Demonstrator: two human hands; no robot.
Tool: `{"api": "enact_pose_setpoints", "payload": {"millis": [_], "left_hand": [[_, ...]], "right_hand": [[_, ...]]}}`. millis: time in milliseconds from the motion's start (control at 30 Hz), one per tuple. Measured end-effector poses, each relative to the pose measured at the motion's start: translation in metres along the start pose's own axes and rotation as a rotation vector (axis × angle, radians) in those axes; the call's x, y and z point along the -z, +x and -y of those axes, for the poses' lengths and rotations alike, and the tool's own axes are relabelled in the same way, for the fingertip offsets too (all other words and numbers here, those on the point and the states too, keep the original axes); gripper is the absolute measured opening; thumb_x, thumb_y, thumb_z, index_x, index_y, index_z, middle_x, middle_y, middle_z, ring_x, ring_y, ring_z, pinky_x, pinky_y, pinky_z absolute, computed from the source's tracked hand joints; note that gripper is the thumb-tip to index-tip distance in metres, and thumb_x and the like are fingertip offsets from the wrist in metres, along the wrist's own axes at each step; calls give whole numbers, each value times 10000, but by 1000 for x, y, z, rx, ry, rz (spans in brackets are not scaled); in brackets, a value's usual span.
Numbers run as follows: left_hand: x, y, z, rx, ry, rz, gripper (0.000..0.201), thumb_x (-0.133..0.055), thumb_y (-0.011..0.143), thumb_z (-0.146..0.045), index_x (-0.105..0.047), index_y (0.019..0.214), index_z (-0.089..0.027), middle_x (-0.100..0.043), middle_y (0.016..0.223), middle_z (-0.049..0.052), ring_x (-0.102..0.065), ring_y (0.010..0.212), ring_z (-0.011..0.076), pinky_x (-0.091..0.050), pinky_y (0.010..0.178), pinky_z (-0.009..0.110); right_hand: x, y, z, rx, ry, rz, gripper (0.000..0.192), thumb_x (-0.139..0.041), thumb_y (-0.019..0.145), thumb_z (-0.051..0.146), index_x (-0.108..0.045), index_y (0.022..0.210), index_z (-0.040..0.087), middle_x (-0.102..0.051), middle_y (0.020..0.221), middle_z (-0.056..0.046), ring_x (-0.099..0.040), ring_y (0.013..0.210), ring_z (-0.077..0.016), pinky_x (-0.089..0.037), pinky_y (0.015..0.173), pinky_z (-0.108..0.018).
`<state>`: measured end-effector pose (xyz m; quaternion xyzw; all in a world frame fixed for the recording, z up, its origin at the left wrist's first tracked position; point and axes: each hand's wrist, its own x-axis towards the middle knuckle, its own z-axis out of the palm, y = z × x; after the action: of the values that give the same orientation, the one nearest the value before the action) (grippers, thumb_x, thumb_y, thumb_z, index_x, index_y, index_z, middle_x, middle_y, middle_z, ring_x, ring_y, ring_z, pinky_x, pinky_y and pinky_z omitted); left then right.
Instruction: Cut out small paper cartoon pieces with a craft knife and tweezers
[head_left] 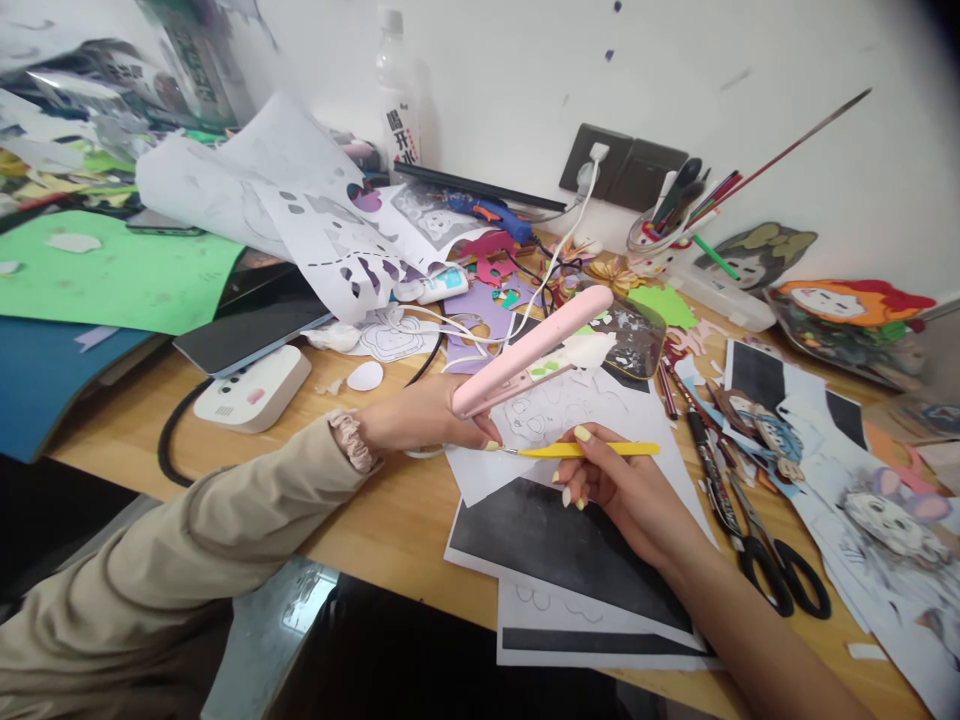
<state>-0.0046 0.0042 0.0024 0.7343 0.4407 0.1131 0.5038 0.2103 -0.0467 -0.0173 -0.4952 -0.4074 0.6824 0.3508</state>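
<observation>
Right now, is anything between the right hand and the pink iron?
Nothing visible blocks the right hand from the pink iron; its yellow tweezers point toward the left hand, and paper lies beneath.

Smooth satin-pink plastic hinged tool [534, 350], slim yellow tool [611, 450] with shiny metal tip, creased matt cloth sleeve [247, 525], wood-grained worktop [405, 515], matt dark paper sheet [525, 530]

The white label [401, 128] on the clear bottle [394, 88] reads "喝开水".
</observation>
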Motion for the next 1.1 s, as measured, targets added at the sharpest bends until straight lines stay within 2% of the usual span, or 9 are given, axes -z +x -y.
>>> {"api": "enact_pose_setpoints", "payload": {"millis": [1100], "left_hand": [[-2, 2, 4, 13, -52, 6, 188, -570, 601, -276, -539, 743, -156, -599, 747, -7, -538, 699, 120, -394, 627, 202]], "right_hand": [[-2, -3, 0, 8, -16, 21, 190, -446, 773, 349, -492, 796, 166, -591, 641, -8, -534, 493, -61, -401, 456, -162]]}}
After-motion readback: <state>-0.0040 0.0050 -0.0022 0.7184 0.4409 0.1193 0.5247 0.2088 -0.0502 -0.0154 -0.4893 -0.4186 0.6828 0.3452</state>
